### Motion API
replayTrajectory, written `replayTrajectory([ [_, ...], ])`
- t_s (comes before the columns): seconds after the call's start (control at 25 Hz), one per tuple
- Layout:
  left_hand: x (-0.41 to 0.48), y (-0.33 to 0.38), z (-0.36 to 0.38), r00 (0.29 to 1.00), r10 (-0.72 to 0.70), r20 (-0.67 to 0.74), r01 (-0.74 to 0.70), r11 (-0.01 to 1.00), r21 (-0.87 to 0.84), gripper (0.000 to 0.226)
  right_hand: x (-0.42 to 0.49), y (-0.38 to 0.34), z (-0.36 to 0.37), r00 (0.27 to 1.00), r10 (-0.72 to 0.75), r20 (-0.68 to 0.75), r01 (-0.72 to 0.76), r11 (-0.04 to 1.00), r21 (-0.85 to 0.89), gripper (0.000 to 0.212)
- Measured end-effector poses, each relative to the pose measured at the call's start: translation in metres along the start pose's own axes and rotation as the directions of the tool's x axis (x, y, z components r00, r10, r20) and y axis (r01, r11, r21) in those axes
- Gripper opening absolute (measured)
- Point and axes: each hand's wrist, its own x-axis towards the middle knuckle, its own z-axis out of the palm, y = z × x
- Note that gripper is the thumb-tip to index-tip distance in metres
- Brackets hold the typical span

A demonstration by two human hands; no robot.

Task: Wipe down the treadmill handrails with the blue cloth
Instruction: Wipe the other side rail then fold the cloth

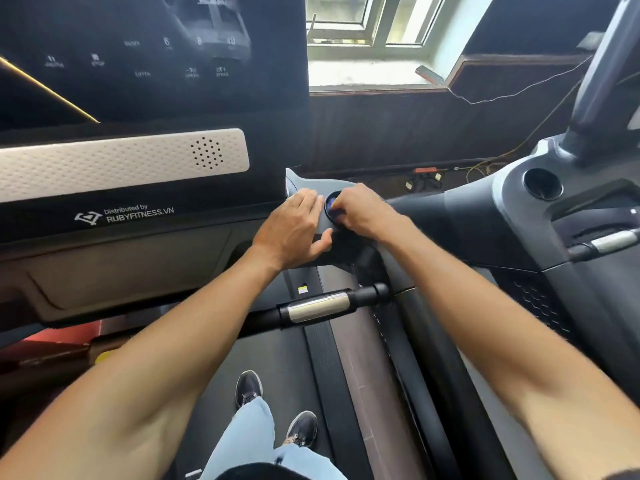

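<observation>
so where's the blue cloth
Head view, centre: the blue cloth sits in the round holder right of the console, between the left hand and right hand.

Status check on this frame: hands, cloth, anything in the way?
Left hand rests on console wing. Right hand pinches blue cloth in cup holder. Handrail untouched, unobstructed.

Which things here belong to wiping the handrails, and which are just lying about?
Job: blue cloth in the round black cup holder; right hand gripping it; left hand on the grey console arm; black handrail with chrome grip.
Lying about: yellow floor cables; neighbouring treadmill's round cup holder.
</observation>
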Motion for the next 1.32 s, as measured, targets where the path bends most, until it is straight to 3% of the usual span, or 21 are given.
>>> replayTrajectory([
  [0.12, 0.000, 0.001, 0.001, 1.000, -0.002, -0.016, 0.002, 1.000, -0.008, 0.068, -0.002, -0.012, -0.008, 0.997, 0.073, 0.010, -0.070, 0.976, -0.206, 0.021],
  [0.2, -0.001, -0.001, -0.001, 1.000, -0.013, -0.009, 0.013, 1.000, -0.020, 0.068, -0.001, -0.024, -0.005, 0.988, 0.155, 0.024, -0.145, 0.958, -0.247, 0.025],
  [0.28, -0.001, 0.000, -0.002, 1.000, -0.023, -0.012, 0.023, 1.000, -0.013, 0.068, 0.004, -0.025, -0.012, 0.974, 0.190, 0.125, -0.157, 0.959, -0.235, 0.024],
  [0.4, 0.000, 0.000, -0.004, 1.000, -0.016, 0.004, 0.016, 1.000, 0.022, 0.069, 0.005, -0.008, -0.026, 0.953, 0.114, 0.282, -0.106, 0.993, -0.043, 0.025],
  [0.52, 0.000, 0.002, -0.004, 1.000, -0.012, 0.020, 0.011, 0.998, 0.068, 0.070, -0.006, -0.003, -0.015, 0.989, 0.082, 0.121, -0.096, 0.988, 0.120, 0.019],
  [0.6, 0.002, 0.001, -0.004, 1.000, -0.007, 0.021, 0.006, 0.998, 0.068, 0.069, -0.005, -0.011, -0.007, 0.990, 0.141, -0.009, -0.141, 0.990, 0.009, 0.017],
  [0.68, 0.000, 0.002, -0.004, 1.000, -0.011, 0.013, 0.010, 0.999, 0.042, 0.068, 0.000, -0.022, -0.001, 0.972, 0.230, -0.048, -0.234, 0.968, -0.090, 0.022],
  [0.84, -0.001, 0.000, -0.005, 1.000, -0.025, 0.003, 0.025, 1.000, 0.004, 0.067, 0.006, -0.025, -0.005, 0.966, 0.250, 0.066, -0.233, 0.953, -0.195, 0.023],
  [0.96, 0.001, 0.002, -0.004, 1.000, -0.028, 0.007, 0.028, 1.000, 0.004, 0.068, 0.007, -0.016, -0.012, 0.962, 0.197, 0.191, -0.192, 0.980, -0.047, 0.009],
  [1.08, 0.002, 0.002, -0.002, 1.000, -0.019, 0.008, 0.018, 0.999, 0.038, 0.069, 0.006, -0.015, -0.001, 0.974, 0.216, 0.063, -0.223, 0.966, 0.130, 0.016],
  [1.2, 0.000, 0.002, -0.002, 1.000, -0.017, -0.002, 0.017, 0.999, 0.028, 0.071, -0.001, -0.025, 0.004, 0.949, 0.303, -0.084, -0.298, 0.952, 0.067, 0.021],
  [1.32, 0.001, 0.000, -0.003, 1.000, -0.021, -0.010, 0.021, 1.000, 0.002, 0.071, -0.002, -0.021, 0.000, 0.940, 0.338, -0.051, -0.338, 0.941, 0.015, 0.024],
])
